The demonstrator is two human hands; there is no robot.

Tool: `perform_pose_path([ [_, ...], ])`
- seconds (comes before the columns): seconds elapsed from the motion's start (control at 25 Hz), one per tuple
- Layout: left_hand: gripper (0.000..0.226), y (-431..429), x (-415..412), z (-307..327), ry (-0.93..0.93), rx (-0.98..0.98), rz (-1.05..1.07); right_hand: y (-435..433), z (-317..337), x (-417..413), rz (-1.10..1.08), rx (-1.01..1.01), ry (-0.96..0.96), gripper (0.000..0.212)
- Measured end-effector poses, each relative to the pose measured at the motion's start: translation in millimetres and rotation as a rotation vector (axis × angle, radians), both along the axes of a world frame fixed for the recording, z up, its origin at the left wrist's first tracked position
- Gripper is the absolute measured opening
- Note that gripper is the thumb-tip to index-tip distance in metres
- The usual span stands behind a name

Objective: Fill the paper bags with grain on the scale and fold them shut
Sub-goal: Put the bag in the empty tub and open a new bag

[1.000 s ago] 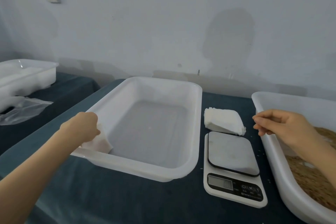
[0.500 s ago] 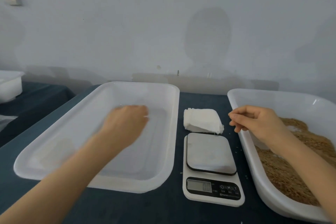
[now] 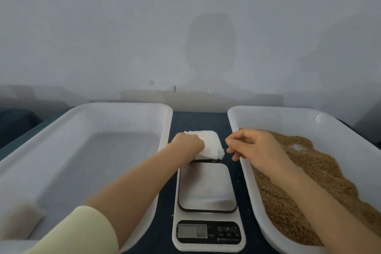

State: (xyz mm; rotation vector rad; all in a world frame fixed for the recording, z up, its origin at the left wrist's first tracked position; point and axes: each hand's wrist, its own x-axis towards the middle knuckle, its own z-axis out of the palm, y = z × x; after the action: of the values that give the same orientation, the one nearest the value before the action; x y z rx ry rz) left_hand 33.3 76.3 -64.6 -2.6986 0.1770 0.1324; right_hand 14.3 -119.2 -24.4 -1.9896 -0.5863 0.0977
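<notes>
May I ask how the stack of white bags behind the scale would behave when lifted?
Probably floppy and light: the stack of white bags looks thin with rumpled edges. Layers may slide apart; the left hand holds only one side.

— What's the table (image 3: pixel 198 118) like?
— It's covered in dark teal cloth, and a white scale (image 3: pixel 206 187) stands in the middle, near the front.
— And beside it?
— There's a wide white tray on each side, the left tray (image 3: pixel 123 105) and the right tray (image 3: pixel 268 110), both close to the scale. A stack of paper bags (image 3: pixel 210 142) lies just behind it, between them. A few loose grains (image 3: pixel 239 175) dot the cloth to its right
</notes>
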Motion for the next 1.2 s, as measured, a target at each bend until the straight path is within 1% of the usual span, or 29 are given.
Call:
perform_pose_path([
  [0.08, 0.02, -2.8, 4.4, 1.1, 0.027, -0.024, 0.041, 2.4, 0.5, 0.3, 0.008, -0.005, -0.002, 0.007],
  [0.16, 0.016, -5.9, 7.1, 0.8, 0.013, -0.077, 0.065, 4.9, 1.0, 0.1, 0.013, -0.014, 0.0, 0.007],
  [0.36, 0.013, 4.3, 14.1, 12.0, -0.097, -0.383, 0.228, 4.9, 1.2, -0.2, 0.005, -0.025, 0.001, 0.007],
  [0.4, 0.014, 7.5, 14.0, 14.5, -0.103, -0.396, 0.243, 4.4, 0.8, -0.7, 0.0, -0.028, 0.001, 0.008],
  [0.44, 0.015, 9.9, 13.8, 14.5, -0.115, -0.361, 0.24, 4.0, 0.2, -1.2, -0.002, -0.029, 0.003, 0.008],
  [0.52, 0.017, 11.1, 12.7, 11.4, -0.139, -0.213, 0.209, 3.7, -0.9, -1.7, -0.003, -0.028, 0.009, 0.007],
  [0.6, 0.018, 6.5, 12.9, 9.5, -0.091, -0.14, 0.173, 3.0, -1.7, -1.1, -0.006, -0.025, 0.011, 0.007],
  [0.64, 0.017, 3.9, 14.3, 9.3, -0.049, -0.154, 0.171, 2.4, -2.0, -0.5, -0.009, -0.027, 0.009, 0.007],
  [0.76, 0.018, 0.8, 16.9, 10.5, 0.044, -0.28, 0.222, 1.5, -2.4, 1.3, -0.013, -0.035, 0.001, 0.007],
  [0.8, 0.016, 2.7, 16.6, 10.6, 0.042, -0.293, 0.211, 1.9, -2.5, 1.5, -0.011, -0.039, 0.0, 0.007],
  [0.88, 0.024, 9.4, 14.1, 13.3, 0.009, -0.356, 0.206, 2.8, -2.8, 1.5, -0.009, -0.048, -0.003, 0.007],
  [0.92, 0.027, 12.3, 10.9, 17.4, -0.031, -0.452, 0.229, 3.3, -3.0, 1.4, -0.01, -0.048, -0.003, 0.007],
  [1.0, 0.025, 14.2, 3.9, 28.5, -0.206, -0.727, 0.301, 4.0, -2.8, 1.5, -0.01, -0.041, -0.001, 0.008],
  [1.04, 0.023, 13.1, -1.9, 35.6, -0.302, -0.926, 0.387, 4.0, -2.6, 1.4, -0.01, -0.04, -0.001, 0.008],
  [1.12, 0.031, 6.4, -15.7, 49.5, -0.443, -1.438, 0.579, 3.9, -2.4, 1.1, -0.008, -0.042, -0.004, 0.008],
  [1.16, 0.029, 2.9, -23.9, 57.4, -0.497, -1.655, 0.629, 3.7, -2.8, 1.0, -0.009, -0.038, -0.005, 0.008],
  [1.2, 0.025, -2.3, -35.0, 67.2, -0.528, -1.811, 0.65, 4.2, -2.6, 0.9, -0.015, -0.03, -0.006, 0.008],
])
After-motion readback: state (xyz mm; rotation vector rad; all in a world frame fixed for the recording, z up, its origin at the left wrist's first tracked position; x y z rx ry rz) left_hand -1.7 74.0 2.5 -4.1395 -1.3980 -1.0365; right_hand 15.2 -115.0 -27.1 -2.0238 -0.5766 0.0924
